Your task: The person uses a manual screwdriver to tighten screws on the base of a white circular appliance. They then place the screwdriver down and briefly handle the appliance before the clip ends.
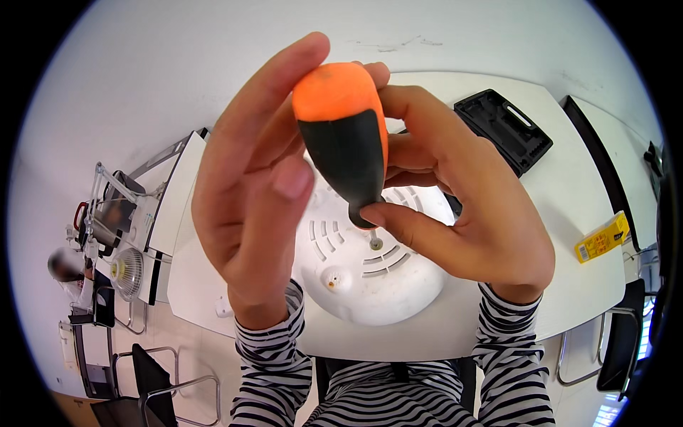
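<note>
A screwdriver (346,153) with a thick orange and black handle stands near upright, its butt end tilted up toward me. My right hand (477,199) closes on the handle's narrow neck, thumb pressed to its near side. Round the upper handle curls my left hand (249,178). Its forefinger lies along the orange end, and its thumb is beside the black grip, with contact hard to tell. Under both hands lies a round white plastic cover (398,299) with curved slots. A short piece of shaft shows over a hole in the cover; the tip's contact is unclear.
An opened black tool case (504,132) lies at the table's far right. Near the right edge rests a yellow box (602,237). The white table (206,285) carries the cover. Chairs (153,381) stand at left, with a fan (126,274) and another person (75,281) beyond.
</note>
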`<state>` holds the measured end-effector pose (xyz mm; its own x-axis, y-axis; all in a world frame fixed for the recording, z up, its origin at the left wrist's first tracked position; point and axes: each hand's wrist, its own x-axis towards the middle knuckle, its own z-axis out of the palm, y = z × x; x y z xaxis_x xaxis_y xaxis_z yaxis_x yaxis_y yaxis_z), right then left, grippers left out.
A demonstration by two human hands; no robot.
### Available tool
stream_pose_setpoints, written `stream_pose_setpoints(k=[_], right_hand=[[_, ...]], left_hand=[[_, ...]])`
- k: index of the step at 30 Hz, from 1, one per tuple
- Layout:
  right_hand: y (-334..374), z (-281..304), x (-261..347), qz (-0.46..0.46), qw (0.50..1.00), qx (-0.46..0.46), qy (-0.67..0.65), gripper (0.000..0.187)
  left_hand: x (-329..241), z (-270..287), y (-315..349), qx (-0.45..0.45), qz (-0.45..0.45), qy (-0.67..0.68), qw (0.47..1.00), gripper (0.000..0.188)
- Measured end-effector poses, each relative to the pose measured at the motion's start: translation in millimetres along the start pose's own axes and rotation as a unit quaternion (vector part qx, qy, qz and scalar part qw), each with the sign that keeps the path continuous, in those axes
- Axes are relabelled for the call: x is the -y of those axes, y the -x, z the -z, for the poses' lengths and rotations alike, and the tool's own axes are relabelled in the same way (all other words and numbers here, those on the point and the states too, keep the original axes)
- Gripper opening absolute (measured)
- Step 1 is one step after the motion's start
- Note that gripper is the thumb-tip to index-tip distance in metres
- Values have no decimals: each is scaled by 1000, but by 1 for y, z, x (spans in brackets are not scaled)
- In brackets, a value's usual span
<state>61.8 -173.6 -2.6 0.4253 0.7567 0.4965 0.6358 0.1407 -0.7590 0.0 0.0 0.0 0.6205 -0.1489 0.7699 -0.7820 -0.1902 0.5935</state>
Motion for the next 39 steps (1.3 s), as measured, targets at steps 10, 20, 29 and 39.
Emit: stream_pose_setpoints(k=[10,20,29,39], right_hand=[[-4,-14,-14,147,975,-114,121,57],[-1,-12,5,-21,998,-62,-3,63],[-1,-13,0,85,985,-119,95,56],[4,-12,3,56,987,-142,60,65]], left_hand=[[14,4,9,-122,-73,-6,990,69],[11,0,8,-48,-50,-22,997,63],[-1,-13,-5,-19,-86,-82,993,64],[20,-4,6,-37,-136,16,990,58]])
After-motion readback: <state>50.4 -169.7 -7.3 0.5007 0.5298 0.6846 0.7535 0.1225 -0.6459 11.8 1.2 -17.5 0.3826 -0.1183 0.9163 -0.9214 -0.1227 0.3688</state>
